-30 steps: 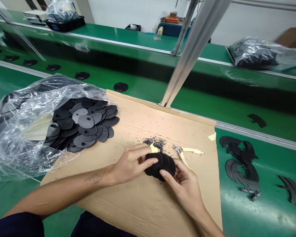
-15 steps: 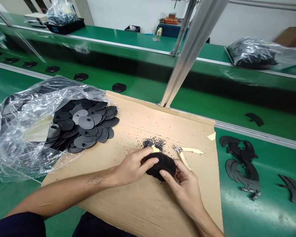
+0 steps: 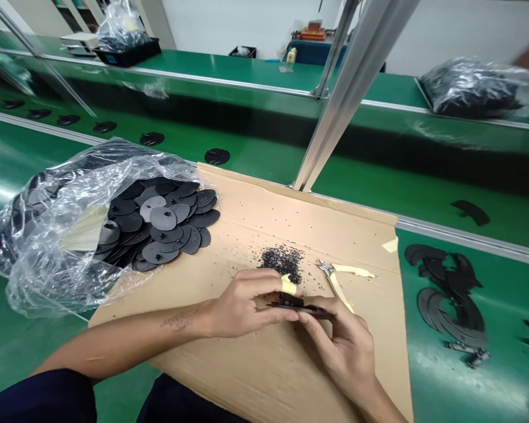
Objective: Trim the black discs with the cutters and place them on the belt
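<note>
The left hand (image 3: 247, 305) and right hand (image 3: 339, 341) pinch, fingers nearly closed, what looks like a black plastic disc (image 3: 300, 307) edge-on, above a cardboard sheet (image 3: 264, 376), just below black crumbs (image 3: 282, 262) and yellow-handled side cutters (image 3: 335, 279).

From where I'm watching, this is a factory workshop, a production floor. Long green belt-covered assembly tables (image 3: 423, 176) run side by side, framed by silver aluminium uprights (image 3: 348, 100). Flat round black plastic discs (image 3: 217, 156) sit spaced along one belt, a bulging clear plastic bag of black parts (image 3: 469, 88) lies on another, and a black plastic crate (image 3: 127, 54) sits farther off.
</note>
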Motion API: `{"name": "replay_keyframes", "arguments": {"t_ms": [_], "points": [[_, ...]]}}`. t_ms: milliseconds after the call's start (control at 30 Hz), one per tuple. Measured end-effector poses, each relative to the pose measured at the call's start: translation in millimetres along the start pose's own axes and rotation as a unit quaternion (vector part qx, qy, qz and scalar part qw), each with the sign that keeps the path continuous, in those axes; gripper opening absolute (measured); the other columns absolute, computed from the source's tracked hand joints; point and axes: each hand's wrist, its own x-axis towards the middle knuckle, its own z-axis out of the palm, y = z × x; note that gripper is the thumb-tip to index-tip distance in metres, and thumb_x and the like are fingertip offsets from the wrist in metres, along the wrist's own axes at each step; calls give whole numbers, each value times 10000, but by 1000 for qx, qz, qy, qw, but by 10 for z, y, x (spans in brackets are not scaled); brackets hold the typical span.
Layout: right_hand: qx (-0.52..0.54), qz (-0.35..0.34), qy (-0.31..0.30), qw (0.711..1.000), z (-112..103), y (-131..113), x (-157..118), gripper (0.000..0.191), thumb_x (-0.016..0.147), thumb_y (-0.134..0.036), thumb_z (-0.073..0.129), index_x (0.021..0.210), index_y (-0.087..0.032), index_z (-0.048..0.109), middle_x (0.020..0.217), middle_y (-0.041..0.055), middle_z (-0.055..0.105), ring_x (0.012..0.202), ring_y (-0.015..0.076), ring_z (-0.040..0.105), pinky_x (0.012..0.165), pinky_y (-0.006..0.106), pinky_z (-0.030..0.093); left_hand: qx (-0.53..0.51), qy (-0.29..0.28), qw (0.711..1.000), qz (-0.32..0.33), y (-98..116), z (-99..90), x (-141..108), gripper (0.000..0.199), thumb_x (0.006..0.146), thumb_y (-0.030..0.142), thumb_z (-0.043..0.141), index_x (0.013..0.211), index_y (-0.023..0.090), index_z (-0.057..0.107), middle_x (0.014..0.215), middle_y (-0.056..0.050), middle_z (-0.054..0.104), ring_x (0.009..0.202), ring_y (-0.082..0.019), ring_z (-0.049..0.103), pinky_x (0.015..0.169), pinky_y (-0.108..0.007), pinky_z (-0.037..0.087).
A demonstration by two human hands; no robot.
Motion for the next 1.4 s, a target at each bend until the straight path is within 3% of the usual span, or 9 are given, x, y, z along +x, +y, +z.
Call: {"name": "replay_keyframes", "arguments": {"t_ms": [133,333,467,633,733,867,1067,1233,1400], "points": [[-30,-62,-17,997,-30,22,43,75,896,-175,653,955,-219,667,853,27,736,747,160,712,692,259,593,50,-27,997,55,17,-56,50,174,933,272,672,995,109,687,797,-70,702,711,-139,630,644,-260,543],[-56,-91,-29,994,-44,26,55,94,902,-171,653,986,-213,649,888,44,732,827,186,717,737,299,603,127,-68,986,86,41,-83,59,158,962,266,631,960,112,668,787,-63,690,709,-141,602,648,-278,526],[-49,-96,-32,994,-34,-3,48,88,920,-152,623,978,-206,663,846,36,726,782,171,710,699,281,597,106,-52,989,83,-2,-71,30,198,939,291,666,1014,108,671,791,-66,697,707,-148,615,634,-280,526],[-53,-71,-32,996,-17,-22,37,96,920,-162,633,994,-197,683,860,51,740,759,176,712,693,285,599,66,-39,993,87,-37,-44,-4,157,959,207,628,1091,138,676,1012,-107,739,898,-172,690,773,-315,586],[-42,-70,-43,996,-24,-6,25,123,918,-136,627,1009,-199,681,889,47,746,777,164,718,711,269,601,65,-32,994,82,-26,-32,-13,205,956,201,633,1147,134,668,981,-103,745,857,-165,692,737,-298,590],[-34,-108,-38,993,-52,22,13,214,905,-75,601,1059,-204,674,944,51,749,883,175,734,772,269,605,12,-28,999,38,-10,-40,7,366,913,353,695,1187,113,657,965,-118,743,838,-177,690,735,-312,596],[-35,-137,-43,989,-42,32,22,220,912,-59,557,1042,-199,666,945,78,732,814,173,729,712,266,610,-9,-41,997,70,9,-62,46,265,904,265,711,1117,112,678,932,-111,734,860,-180,679,751,-317,576],[-33,-127,-38,991,-19,39,9,193,903,-70,577,997,-204,679,864,68,723,772,179,720,695,276,612,11,-52,994,97,22,-65,50,204,978,223,589,1109,85,661,896,-130,728,811,-175,653,721,-324,565],[-25,-114,-46,992,-21,43,7,203,910,-89,573,1031,-200,692,884,72,738,731,173,718,655,265,606,-4,-20,995,98,26,-63,34,237,888,185,721,1106,116,662,884,-101,750,783,-159,672,706,-294,568]]}}
